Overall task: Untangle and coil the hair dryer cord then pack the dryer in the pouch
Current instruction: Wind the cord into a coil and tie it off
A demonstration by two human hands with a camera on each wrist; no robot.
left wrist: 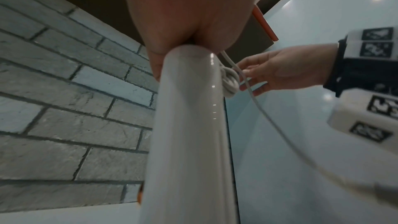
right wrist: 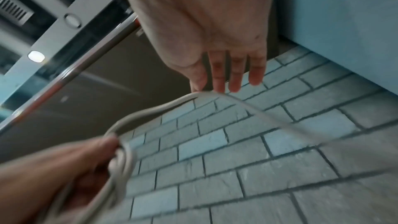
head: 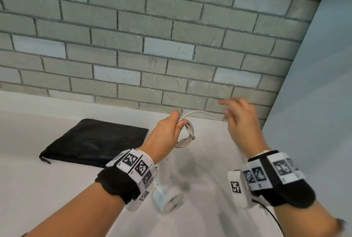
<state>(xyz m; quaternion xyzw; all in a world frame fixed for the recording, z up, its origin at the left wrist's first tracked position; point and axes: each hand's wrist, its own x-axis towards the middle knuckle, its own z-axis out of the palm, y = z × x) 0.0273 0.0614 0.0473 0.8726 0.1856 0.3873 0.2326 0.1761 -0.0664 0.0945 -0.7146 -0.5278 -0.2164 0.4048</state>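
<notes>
My left hand (head: 171, 128) is raised over the counter and grips a small coil of the white cord (head: 189, 134). The white hair dryer (head: 167, 196) hangs below that wrist, head down, and its handle (left wrist: 189, 125) fills the left wrist view. I cannot tell if the dryer touches the counter. One strand of cord runs from the coil to my right hand (head: 238, 118), which pinches it at the tips of the thumb and fingers (right wrist: 217, 77). From there the cord drops away, blurred. The black pouch (head: 95, 141) lies flat on the counter to the left of both hands.
The white counter (head: 47, 189) meets a grey brick wall (head: 133, 46) just behind the hands. A pale blue panel (head: 314, 84) closes the right side. A thin black cable (head: 270, 215) trails from the right wrist band.
</notes>
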